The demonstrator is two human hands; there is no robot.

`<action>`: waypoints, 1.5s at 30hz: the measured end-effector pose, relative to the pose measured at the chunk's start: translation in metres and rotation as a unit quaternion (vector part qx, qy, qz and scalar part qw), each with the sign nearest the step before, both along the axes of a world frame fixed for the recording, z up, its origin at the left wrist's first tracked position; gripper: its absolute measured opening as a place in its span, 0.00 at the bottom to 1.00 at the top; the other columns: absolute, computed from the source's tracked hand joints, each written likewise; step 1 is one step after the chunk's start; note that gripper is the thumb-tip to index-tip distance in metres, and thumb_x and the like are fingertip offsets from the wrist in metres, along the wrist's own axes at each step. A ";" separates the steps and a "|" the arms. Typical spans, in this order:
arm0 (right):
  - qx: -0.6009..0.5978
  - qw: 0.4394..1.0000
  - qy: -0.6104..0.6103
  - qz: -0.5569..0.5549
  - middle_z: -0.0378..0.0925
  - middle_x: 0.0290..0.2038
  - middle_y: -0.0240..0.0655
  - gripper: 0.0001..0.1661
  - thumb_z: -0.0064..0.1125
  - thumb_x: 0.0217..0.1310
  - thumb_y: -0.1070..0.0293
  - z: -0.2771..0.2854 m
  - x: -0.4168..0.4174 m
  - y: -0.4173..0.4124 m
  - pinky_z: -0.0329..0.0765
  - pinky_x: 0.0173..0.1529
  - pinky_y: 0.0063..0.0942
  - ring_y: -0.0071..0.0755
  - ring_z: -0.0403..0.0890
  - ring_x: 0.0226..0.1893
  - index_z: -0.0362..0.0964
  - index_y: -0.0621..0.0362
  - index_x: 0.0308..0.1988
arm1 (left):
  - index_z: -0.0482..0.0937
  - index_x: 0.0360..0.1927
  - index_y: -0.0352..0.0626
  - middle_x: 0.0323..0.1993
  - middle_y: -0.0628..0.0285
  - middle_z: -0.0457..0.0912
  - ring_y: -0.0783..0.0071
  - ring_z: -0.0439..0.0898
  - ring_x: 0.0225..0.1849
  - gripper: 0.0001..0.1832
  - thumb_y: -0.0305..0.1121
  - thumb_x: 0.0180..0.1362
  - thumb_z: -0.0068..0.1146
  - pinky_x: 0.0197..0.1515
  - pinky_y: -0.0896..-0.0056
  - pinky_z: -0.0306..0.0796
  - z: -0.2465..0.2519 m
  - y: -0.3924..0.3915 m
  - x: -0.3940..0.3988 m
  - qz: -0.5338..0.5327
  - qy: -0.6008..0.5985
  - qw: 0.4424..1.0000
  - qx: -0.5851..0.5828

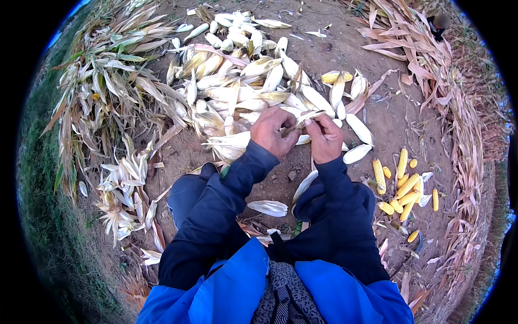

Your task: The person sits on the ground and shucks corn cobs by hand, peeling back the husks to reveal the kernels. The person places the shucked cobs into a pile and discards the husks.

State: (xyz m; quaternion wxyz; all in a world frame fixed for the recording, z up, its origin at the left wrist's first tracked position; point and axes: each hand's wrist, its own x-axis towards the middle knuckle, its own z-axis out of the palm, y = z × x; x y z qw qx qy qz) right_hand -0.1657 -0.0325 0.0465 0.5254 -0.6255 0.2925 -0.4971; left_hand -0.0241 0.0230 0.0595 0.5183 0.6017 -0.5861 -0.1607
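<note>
Over the near edge of a heap of unhusked corn ears (259, 95), my left hand (272, 131) and my right hand (325, 135) come close together. Both pinch one ear of corn in pale, dry husk (311, 116), its tip between my fingers. Most of that ear is hidden by my hands, and I cannot tell how far its husk is parted. Just right of my right hand, two husked-over ears (359, 129) lie on the soil. A loose husk leaf (268, 208) rests on the ground between my knees.
Bare yellow cobs (406, 190) lie in a small pile at the right, near a curved blade (419, 242). Stripped husks (125, 186) are strewn at the left, below a stack of dry corn stalks (121, 77). More stalks (429, 60) line the right. A person (437, 28) is far off.
</note>
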 end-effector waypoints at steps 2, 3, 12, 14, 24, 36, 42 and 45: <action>0.023 0.999 -0.020 0.016 0.77 0.32 0.30 0.07 0.56 0.64 0.74 -0.001 0.001 0.001 0.75 0.37 0.19 0.17 0.75 0.32 0.75 0.66 0.40 | 0.77 0.28 0.40 0.26 0.59 0.75 0.60 0.75 0.29 0.11 0.24 0.40 0.66 0.32 0.64 0.69 0.003 0.001 0.000 0.002 -0.047 0.998 -0.028; 0.032 0.999 -0.025 0.025 0.78 0.35 0.31 0.08 0.55 0.65 0.74 -0.004 0.001 0.000 0.76 0.39 0.19 0.19 0.76 0.34 0.75 0.67 0.42 | 0.77 0.29 0.40 0.25 0.58 0.75 0.62 0.75 0.27 0.11 0.23 0.40 0.66 0.29 0.65 0.68 0.004 0.002 -0.001 0.004 -0.070 0.997 -0.043; 0.047 0.995 -0.074 0.037 0.77 0.39 0.30 0.14 0.62 0.61 0.73 0.000 0.020 0.010 0.73 0.43 0.18 0.17 0.74 0.39 0.72 0.65 0.47 | 0.77 0.27 0.40 0.23 0.59 0.75 0.60 0.74 0.26 0.10 0.20 0.40 0.65 0.29 0.63 0.68 -0.001 0.004 0.003 0.077 -0.084 0.983 -0.147; 0.071 0.990 -0.113 0.033 0.78 0.37 0.30 0.15 0.65 0.58 0.73 0.003 0.025 0.016 0.73 0.41 0.17 0.16 0.75 0.37 0.73 0.65 0.44 | 0.78 0.28 0.40 0.24 0.59 0.76 0.59 0.75 0.28 0.10 0.20 0.40 0.65 0.30 0.63 0.69 -0.002 0.003 0.004 0.088 -0.093 0.981 -0.142; 0.066 0.998 0.009 -0.023 0.73 0.26 0.23 0.03 0.58 0.58 0.77 -0.022 0.010 -0.008 0.68 0.32 0.15 0.12 0.69 0.27 0.73 0.65 0.33 | 0.80 0.33 0.39 0.27 0.60 0.78 0.69 0.78 0.28 0.07 0.21 0.48 0.62 0.33 0.71 0.72 0.004 0.007 0.009 -0.037 -0.035 0.998 -0.043; 0.037 0.997 0.046 0.041 0.76 0.32 0.26 0.05 0.58 0.59 0.77 -0.017 0.013 0.001 0.73 0.35 0.17 0.15 0.74 0.30 0.74 0.65 0.37 | 0.79 0.35 0.38 0.23 0.62 0.77 0.74 0.74 0.25 0.08 0.27 0.51 0.64 0.29 0.73 0.70 -0.004 0.005 0.019 0.002 0.038 0.999 0.022; -0.083 0.975 0.205 0.020 0.78 0.34 0.41 0.14 0.62 0.52 0.72 -0.010 0.019 0.003 0.78 0.38 0.25 0.32 0.83 0.33 0.75 0.65 0.40 | 0.80 0.28 0.38 0.26 0.57 0.76 0.62 0.77 0.27 0.06 0.28 0.49 0.65 0.32 0.65 0.70 -0.007 0.005 0.030 0.001 0.040 0.998 0.041; -0.043 0.988 0.148 0.009 0.77 0.31 0.42 0.12 0.63 0.50 0.71 0.000 0.023 0.010 0.78 0.35 0.27 0.33 0.82 0.29 0.76 0.65 0.37 | 0.80 0.28 0.38 0.26 0.57 0.76 0.60 0.76 0.27 0.06 0.28 0.50 0.64 0.32 0.66 0.70 -0.018 0.004 0.029 -0.017 0.122 0.992 0.041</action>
